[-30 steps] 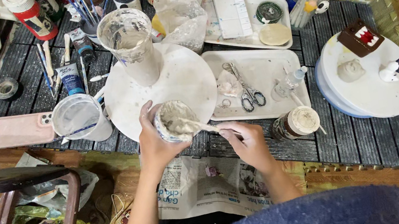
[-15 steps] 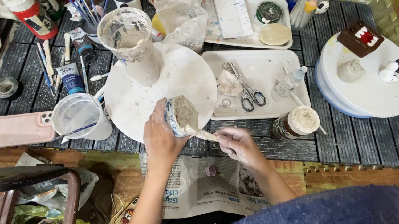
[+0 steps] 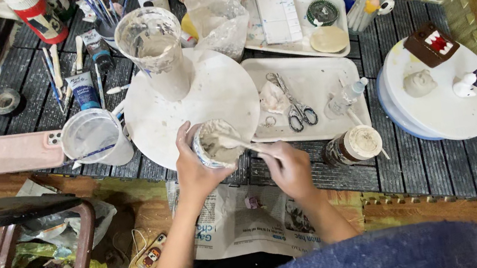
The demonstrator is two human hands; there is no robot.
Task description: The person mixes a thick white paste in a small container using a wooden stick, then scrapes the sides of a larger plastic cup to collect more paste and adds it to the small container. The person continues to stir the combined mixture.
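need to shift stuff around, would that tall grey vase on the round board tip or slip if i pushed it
The vase looks tall and narrow at its base, so a push near the rim would likely tip it. It seems coated in wet grey clay, so probably slippery and easily marred. Sliding the round board under it may be safer.

Small cup (image 3: 214, 144), whitish and paste-smeared, tilted with its mouth up and toward the right, held above the near edge of a round white board. Thin pale stick (image 3: 243, 145) angled into it, tip in the grey-white paste, handle running down-right.
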